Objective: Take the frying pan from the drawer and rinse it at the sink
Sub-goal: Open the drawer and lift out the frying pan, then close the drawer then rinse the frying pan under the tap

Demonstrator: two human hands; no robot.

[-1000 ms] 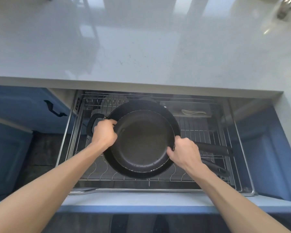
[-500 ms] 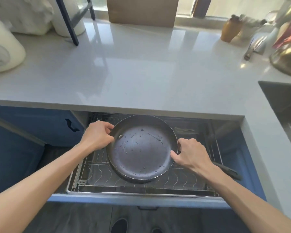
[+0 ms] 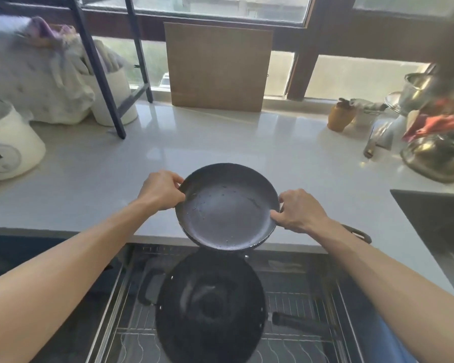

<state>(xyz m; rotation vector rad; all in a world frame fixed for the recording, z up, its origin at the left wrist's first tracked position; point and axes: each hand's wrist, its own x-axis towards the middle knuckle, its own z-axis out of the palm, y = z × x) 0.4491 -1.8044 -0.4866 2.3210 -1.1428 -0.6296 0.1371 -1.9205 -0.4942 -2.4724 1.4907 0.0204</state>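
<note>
A dark round frying pan (image 3: 227, 208) with water drops inside hangs above the counter's front edge. My left hand (image 3: 161, 191) grips its left rim and my right hand (image 3: 298, 212) grips its right rim. Its handle (image 3: 358, 233) sticks out to the right behind my right wrist. Below, the drawer (image 3: 299, 307) with a wire rack stands pulled out, and a larger black wok (image 3: 210, 307) still lies in it. The dark sink (image 3: 435, 218) is at the right edge of the view.
A white rice cooker (image 3: 8, 145) stands at the left, with cloths and a dark rack leg (image 3: 100, 74) behind it. A wooden board (image 3: 218, 66) leans on the window. Metal pots (image 3: 435, 153), a faucet (image 3: 375, 140) and an orange jar (image 3: 340, 117) crowd the right.
Both hands have lifted the frying pan up out of the drawer to counter height. The wok stayed in the rack, and the view has tilted up toward the window.
</note>
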